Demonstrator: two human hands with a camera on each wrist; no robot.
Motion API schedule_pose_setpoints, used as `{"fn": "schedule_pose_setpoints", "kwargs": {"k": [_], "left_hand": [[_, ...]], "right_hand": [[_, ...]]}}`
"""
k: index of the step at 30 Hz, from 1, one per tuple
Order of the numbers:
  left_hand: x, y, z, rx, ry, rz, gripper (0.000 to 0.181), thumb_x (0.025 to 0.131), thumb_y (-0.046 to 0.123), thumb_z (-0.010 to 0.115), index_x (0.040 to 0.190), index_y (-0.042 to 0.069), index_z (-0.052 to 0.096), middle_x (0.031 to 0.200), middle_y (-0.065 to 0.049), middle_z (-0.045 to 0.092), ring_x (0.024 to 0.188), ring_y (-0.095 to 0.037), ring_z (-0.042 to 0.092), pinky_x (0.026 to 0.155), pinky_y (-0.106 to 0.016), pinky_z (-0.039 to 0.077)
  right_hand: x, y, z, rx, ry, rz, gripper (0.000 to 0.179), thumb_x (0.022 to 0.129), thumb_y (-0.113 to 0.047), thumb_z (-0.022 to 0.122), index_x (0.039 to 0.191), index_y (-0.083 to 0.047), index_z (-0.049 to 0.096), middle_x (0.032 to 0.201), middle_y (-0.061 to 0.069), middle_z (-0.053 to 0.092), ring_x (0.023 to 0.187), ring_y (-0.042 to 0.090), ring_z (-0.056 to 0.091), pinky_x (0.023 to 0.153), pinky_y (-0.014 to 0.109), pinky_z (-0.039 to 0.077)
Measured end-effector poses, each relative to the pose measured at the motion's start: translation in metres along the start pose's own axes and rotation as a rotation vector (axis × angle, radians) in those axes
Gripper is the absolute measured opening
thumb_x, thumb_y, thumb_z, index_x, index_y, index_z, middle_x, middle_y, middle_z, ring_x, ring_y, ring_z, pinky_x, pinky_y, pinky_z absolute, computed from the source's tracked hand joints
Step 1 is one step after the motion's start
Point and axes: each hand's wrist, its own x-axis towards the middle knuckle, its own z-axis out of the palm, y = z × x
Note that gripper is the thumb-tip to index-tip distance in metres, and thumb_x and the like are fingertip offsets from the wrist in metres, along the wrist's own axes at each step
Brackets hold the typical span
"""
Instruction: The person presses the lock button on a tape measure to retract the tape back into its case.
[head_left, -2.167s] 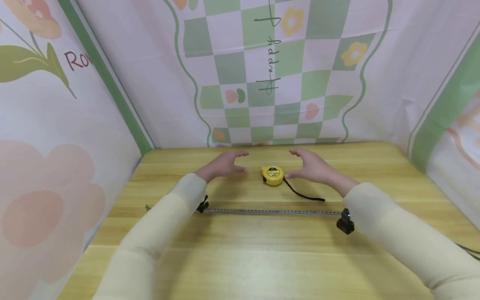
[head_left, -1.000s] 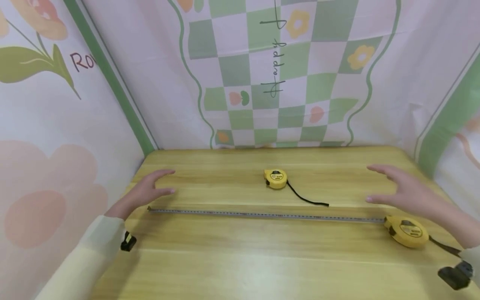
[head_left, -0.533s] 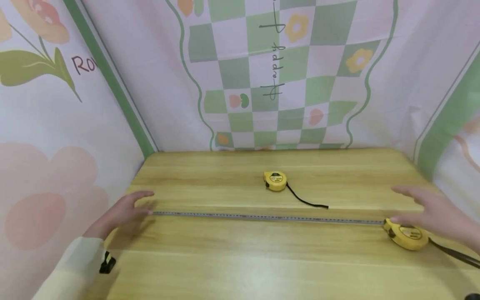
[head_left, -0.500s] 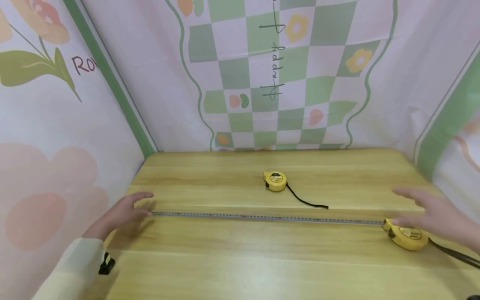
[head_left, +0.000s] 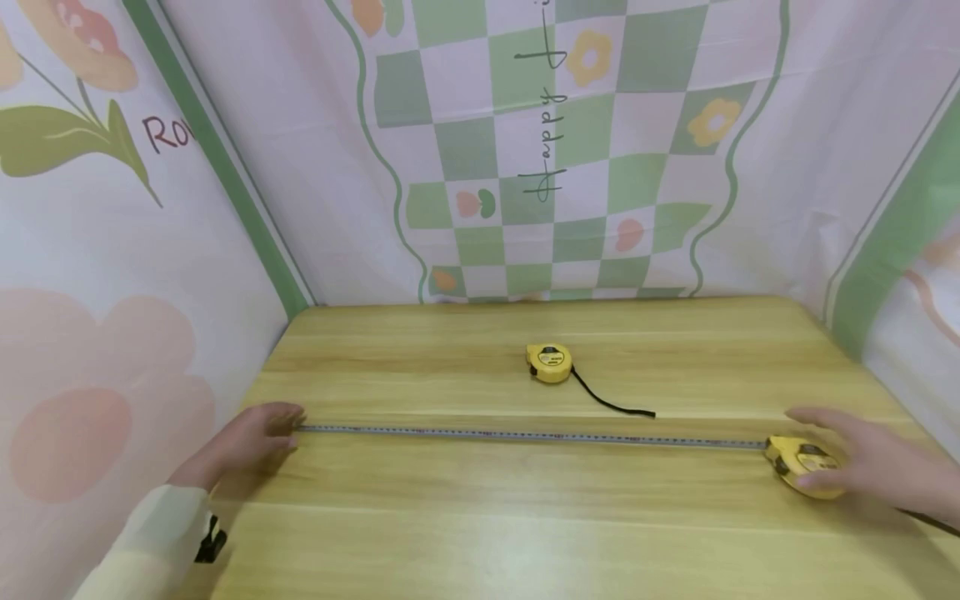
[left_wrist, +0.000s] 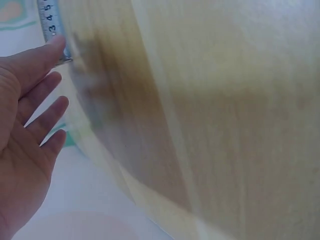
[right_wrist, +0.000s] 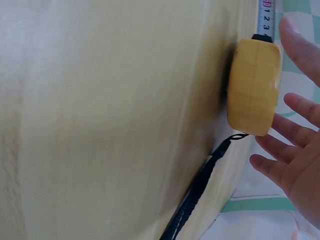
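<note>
A large yellow tape measure (head_left: 798,467) lies at the right of the table, its metal blade (head_left: 487,433) drawn out leftward across the wood. My right hand (head_left: 892,471) comes over the case from the right, fingers spread and relaxed. In the right wrist view, the thumb is beside the blade's exit and the fingertips are close to the yellow case (right_wrist: 254,87). At the blade's far left end is my left hand (head_left: 243,437), loosely bent. In the left wrist view, its thumb overlaps the blade (left_wrist: 50,22) near the hook, while the other visible fingers extend apart.
A smaller yellow tape measure (head_left: 550,363) with a black strap (head_left: 615,408) lies further back on the wooden table (head_left: 480,525). Patterned cloth (head_left: 517,167) hangs behind and on both sides. A black strap (right_wrist: 200,175) trails from the large case.
Both hands moved apart from beside the smaller tape measure, then came down: the left to the blade's end, the right over the large case. Both tape measures stay in place.
</note>
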Motion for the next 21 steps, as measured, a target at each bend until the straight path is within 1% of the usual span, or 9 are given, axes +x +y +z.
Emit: {"fn": "schedule_pose_setpoints", "kwargs": {"k": [1, 3, 5, 6, 8, 11, 14, 19, 21], "left_hand": [[0.0, 0.0, 0.0, 0.008, 0.001, 0.002, 0.049, 0.086, 0.007, 0.071, 0.126, -0.015, 0.053, 0.126, -0.031, 0.056, 0.118, -0.05, 0.049, 0.102, -0.062, 0.037], [0.0, -0.002, 0.001, 0.024, 0.005, 0.003, 0.046, 0.087, 0.007, 0.071, 0.124, -0.014, 0.055, 0.124, -0.03, 0.057, 0.118, -0.05, 0.05, 0.101, -0.062, 0.038], [0.0, -0.005, 0.002, 0.037, 0.011, 0.001, 0.043, 0.087, 0.007, 0.071, 0.123, -0.012, 0.057, 0.123, -0.029, 0.059, 0.117, -0.049, 0.05, 0.101, -0.062, 0.038], [0.0, -0.006, 0.002, 0.044, 0.014, 0.0, 0.042, 0.087, 0.008, 0.071, 0.122, -0.011, 0.058, 0.122, -0.028, 0.059, 0.117, -0.049, 0.05, 0.1, -0.062, 0.039], [0.001, -0.008, 0.003, 0.05, 0.015, 0.006, 0.041, 0.087, 0.008, 0.071, 0.121, -0.01, 0.059, 0.121, -0.026, 0.061, 0.117, -0.048, 0.051, 0.1, -0.062, 0.039], [0.002, -0.008, 0.003, 0.072, 0.019, 0.023, 0.037, 0.087, 0.008, 0.071, 0.119, -0.008, 0.062, 0.118, -0.024, 0.063, 0.114, -0.046, 0.054, 0.098, -0.061, 0.042], [0.004, -0.006, 0.003, 0.099, 0.02, 0.043, 0.032, 0.086, 0.006, 0.071, 0.115, -0.006, 0.064, 0.113, -0.021, 0.066, 0.11, -0.044, 0.057, 0.096, -0.06, 0.044], [0.006, -0.003, 0.003, 0.146, 0.018, 0.05, 0.026, 0.085, 0.004, 0.071, 0.11, -0.003, 0.068, 0.108, -0.017, 0.068, 0.105, -0.04, 0.061, 0.093, -0.057, 0.047], [0.008, -0.003, 0.003, 0.164, 0.018, 0.054, 0.024, 0.085, 0.004, 0.071, 0.108, -0.002, 0.068, 0.106, -0.016, 0.069, 0.103, -0.039, 0.062, 0.092, -0.057, 0.048]], "right_hand": [[0.0, 0.0, 0.001, -0.013, 0.002, -0.002, 0.092, 0.07, -0.032, 0.087, 0.137, 0.01, 0.039, 0.13, 0.043, 0.041, 0.112, 0.065, 0.039, 0.079, 0.073, 0.038], [-0.001, 0.003, 0.005, -0.047, 0.021, -0.036, 0.093, 0.067, -0.034, 0.088, 0.135, 0.01, 0.042, 0.128, 0.041, 0.046, 0.111, 0.063, 0.042, 0.1, 0.061, 0.037], [-0.001, 0.005, 0.008, -0.071, 0.047, -0.076, 0.093, 0.064, -0.036, 0.088, 0.133, 0.009, 0.044, 0.126, 0.039, 0.049, 0.11, 0.061, 0.045, 0.113, 0.03, 0.027], [-0.001, 0.006, 0.01, -0.085, 0.068, -0.097, 0.094, 0.063, -0.037, 0.089, 0.132, 0.009, 0.046, 0.124, 0.038, 0.051, 0.11, 0.06, 0.046, 0.109, 0.014, 0.017], [-0.002, 0.008, 0.013, -0.099, 0.079, -0.119, 0.095, 0.062, -0.038, 0.089, 0.132, 0.008, 0.047, 0.124, 0.037, 0.051, 0.109, 0.059, 0.047, 0.091, -0.001, 0.001], [-0.002, 0.006, 0.013, -0.12, 0.061, -0.106, 0.097, 0.06, -0.043, 0.088, 0.131, 0.009, 0.048, 0.123, 0.037, 0.052, 0.106, 0.057, 0.051, 0.106, 0.021, 0.031], [-0.002, 0.002, 0.012, -0.122, 0.023, -0.079, 0.098, 0.06, -0.045, 0.088, 0.131, 0.008, 0.048, 0.12, 0.037, 0.054, 0.102, 0.054, 0.055, 0.085, 0.048, 0.051], [-0.004, -0.001, 0.012, -0.116, -0.01, -0.058, 0.097, 0.062, -0.046, 0.087, 0.132, 0.008, 0.047, 0.119, 0.038, 0.054, 0.1, 0.056, 0.055, 0.076, 0.069, 0.046], [-0.003, -0.001, 0.012, -0.128, -0.017, -0.051, 0.096, 0.062, -0.047, 0.086, 0.132, 0.007, 0.048, 0.119, 0.038, 0.054, 0.1, 0.057, 0.054, 0.075, 0.069, 0.046]]}}
